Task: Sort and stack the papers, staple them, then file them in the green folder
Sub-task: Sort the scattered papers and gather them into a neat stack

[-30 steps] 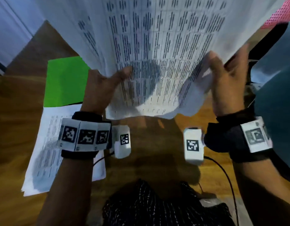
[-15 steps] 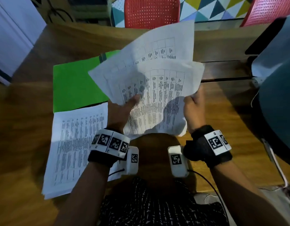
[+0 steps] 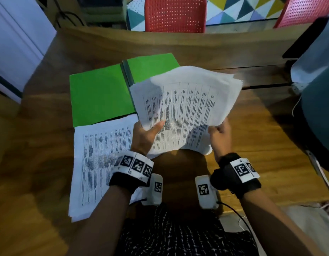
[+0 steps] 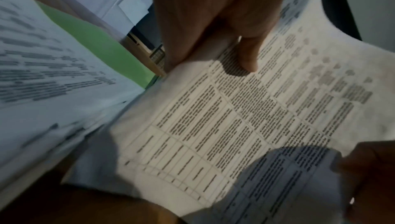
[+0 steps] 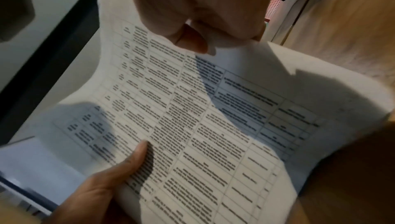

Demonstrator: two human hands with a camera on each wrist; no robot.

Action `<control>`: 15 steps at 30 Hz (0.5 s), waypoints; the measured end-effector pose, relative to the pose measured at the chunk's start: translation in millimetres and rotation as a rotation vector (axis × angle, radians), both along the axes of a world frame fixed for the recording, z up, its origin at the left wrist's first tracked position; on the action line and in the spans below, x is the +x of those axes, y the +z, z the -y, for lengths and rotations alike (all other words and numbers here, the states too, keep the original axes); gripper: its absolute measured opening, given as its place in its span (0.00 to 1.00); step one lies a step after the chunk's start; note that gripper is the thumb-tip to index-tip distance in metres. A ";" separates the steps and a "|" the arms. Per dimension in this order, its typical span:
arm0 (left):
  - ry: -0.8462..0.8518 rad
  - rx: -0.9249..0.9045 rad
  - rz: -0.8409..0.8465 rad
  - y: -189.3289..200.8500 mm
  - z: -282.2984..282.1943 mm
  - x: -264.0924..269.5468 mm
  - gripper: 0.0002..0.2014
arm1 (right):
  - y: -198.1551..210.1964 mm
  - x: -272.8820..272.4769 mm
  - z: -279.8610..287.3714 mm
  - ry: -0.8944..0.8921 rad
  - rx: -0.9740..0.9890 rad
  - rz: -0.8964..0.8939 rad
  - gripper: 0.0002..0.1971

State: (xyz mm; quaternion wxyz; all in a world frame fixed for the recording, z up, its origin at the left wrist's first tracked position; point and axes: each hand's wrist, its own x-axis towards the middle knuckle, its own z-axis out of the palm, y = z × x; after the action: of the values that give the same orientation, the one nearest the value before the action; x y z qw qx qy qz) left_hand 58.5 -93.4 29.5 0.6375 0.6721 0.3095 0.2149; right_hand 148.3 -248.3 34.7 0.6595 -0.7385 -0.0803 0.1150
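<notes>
Both hands hold a bundle of printed sheets (image 3: 186,109) up over the table, its far edge sagging toward the green folder (image 3: 100,93). My left hand (image 3: 147,133) grips the bundle's near left edge, thumb on top (image 4: 248,59). At the near right corner, my right hand (image 3: 218,133) pinches the sheets (image 5: 192,109) with its thumb over them (image 5: 192,42). The folder lies open and flat on the desk. A second stack of printed papers (image 3: 99,163) rests on the table under my left forearm, just in front of the folder.
The wooden table (image 3: 271,137) extends to the right, where a dark monitor back (image 3: 319,111) stands at the edge. Two red chairs (image 3: 174,13) sit behind the far table edge. White cabinet (image 3: 14,43) at the left.
The bundle has come down from close to my face to low over the table. The fanned sheets have been squared together, and both hands have moved forward and down with them.
</notes>
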 end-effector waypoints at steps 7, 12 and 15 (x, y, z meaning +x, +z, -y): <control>0.124 0.042 0.006 37.6 -37.1 -5.6 0.11 | 24.3 -0.9 -28.8 0.018 0.116 0.077 0.14; 0.332 0.140 -0.011 58.4 -91.2 -32.1 0.15 | 10.6 -22.0 -69.6 0.170 -0.095 0.110 0.05; 0.362 0.154 -0.231 28.3 -125.9 -56.5 0.17 | -13.1 -42.5 -89.5 0.309 -0.268 0.004 0.11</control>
State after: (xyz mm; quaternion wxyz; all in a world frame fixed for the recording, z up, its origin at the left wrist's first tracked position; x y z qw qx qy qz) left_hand 1.9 32.5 57.8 0.4959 0.6724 0.4784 0.2703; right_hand 105.8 -158.7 21.6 0.5298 -0.7987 -0.1779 0.2231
